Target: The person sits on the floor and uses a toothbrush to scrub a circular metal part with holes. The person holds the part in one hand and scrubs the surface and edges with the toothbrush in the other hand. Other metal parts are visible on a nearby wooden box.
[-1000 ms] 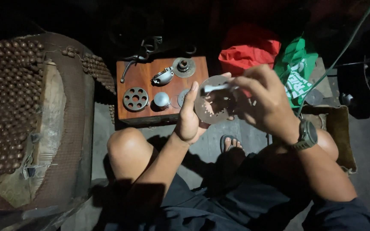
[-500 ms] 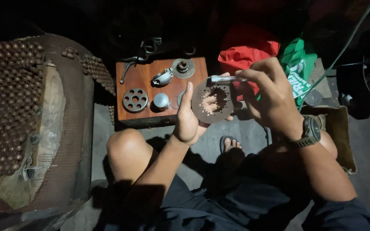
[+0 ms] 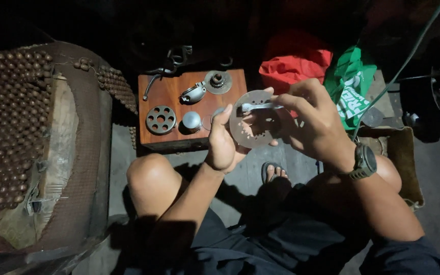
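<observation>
A wooden box (image 3: 171, 97) carries a holed disc (image 3: 161, 118) and gear (image 3: 218, 81) (red bag (image 3: 291, 63) beyond).

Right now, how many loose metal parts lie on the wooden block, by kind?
Round metal disc with ring of holes: 1
Shiny metal dome cap: 1
Toothed metal gear: 1
Curved silver metal cover: 1
Total: 4

hidden: right part of round toothed metal plate (image 3: 240, 127) behind right hand (image 3: 314, 127) | cut off: brown beaded seat mat (image 3: 11, 127) at left edge | unreadable: dark far clutter
</observation>
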